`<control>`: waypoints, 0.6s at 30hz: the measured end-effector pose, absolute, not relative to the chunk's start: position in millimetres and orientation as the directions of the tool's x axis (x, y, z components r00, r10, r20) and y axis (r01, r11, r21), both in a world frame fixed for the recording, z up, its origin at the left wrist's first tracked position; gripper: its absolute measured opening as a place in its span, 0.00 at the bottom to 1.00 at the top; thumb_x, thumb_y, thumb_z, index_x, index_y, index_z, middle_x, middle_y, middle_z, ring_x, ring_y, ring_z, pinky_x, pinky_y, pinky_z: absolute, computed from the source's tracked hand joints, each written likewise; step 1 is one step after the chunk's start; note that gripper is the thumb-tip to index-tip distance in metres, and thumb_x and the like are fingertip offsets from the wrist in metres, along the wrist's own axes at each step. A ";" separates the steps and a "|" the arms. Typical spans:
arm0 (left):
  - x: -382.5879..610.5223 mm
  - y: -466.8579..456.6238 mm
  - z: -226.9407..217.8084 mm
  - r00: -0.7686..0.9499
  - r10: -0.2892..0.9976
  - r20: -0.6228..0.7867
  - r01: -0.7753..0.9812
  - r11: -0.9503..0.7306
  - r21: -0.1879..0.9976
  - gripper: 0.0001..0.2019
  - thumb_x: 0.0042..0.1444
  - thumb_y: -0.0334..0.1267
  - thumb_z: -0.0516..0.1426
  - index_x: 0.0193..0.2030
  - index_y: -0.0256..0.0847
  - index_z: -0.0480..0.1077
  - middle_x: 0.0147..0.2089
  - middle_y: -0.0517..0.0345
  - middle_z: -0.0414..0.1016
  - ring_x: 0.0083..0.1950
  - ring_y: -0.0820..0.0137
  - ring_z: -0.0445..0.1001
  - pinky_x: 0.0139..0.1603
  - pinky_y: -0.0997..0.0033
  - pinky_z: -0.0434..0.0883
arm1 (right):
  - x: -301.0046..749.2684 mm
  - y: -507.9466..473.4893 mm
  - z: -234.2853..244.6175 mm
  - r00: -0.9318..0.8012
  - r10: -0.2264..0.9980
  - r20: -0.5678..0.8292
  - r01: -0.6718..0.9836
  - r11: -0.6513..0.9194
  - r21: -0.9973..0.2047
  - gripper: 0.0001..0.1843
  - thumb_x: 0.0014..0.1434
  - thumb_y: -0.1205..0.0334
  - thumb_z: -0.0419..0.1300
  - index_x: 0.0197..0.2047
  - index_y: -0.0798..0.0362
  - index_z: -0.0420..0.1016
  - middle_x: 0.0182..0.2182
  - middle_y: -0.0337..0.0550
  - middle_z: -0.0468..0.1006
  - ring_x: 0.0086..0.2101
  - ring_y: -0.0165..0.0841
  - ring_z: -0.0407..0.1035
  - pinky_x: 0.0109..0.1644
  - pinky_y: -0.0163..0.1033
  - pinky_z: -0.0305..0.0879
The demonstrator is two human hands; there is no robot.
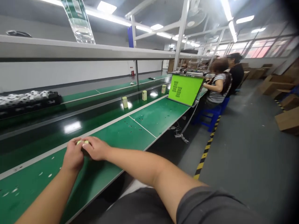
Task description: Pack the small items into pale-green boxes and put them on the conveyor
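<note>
Both of my hands meet around a small pale-green box [83, 142] over the near edge of the conveyor. My left hand [73, 155] is closed on its left side, fingers bent over the top. From the right, my right hand [96, 147] is closed on the same box, its thumb near the top. Most of the box is hidden by my fingers. Further along the dark green belt stand similar boxes: one nearby [125, 102], a second [144, 95] beyond it and a third [163, 89] near the bright green machine.
A bright green metal machine [184, 89] stands on the green worktop [140, 121]. Left, a black tray [44, 104] holds several black-and-white balls. A clear bottle [81, 29] rests on the shelf [105, 54]. Seated people [218, 88] and cardboard boxes [289, 119] are at right.
</note>
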State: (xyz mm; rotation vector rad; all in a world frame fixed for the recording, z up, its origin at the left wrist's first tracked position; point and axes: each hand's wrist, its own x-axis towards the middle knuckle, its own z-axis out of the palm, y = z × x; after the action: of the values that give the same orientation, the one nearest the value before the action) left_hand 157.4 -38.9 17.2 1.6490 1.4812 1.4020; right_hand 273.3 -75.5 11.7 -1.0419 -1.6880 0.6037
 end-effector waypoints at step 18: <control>17.1 -123.9 -36.4 0.197 0.966 0.167 0.947 -0.232 0.222 0.21 0.55 0.53 0.54 0.52 0.49 0.72 0.62 0.53 0.68 0.62 0.54 0.67 0.62 0.50 0.67 | 501.9 148.0 75.8 0.354 0.856 0.377 0.804 -0.072 -0.591 0.33 0.64 0.57 0.53 0.69 0.50 0.48 0.53 0.53 0.71 0.50 0.41 0.68 0.52 0.43 0.63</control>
State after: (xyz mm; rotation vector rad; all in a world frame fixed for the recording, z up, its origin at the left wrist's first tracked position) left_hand 17.1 -123.9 -36.4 2.3764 1.9021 0.4174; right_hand 501.9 148.0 75.8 -1.8703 -1.4503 0.0885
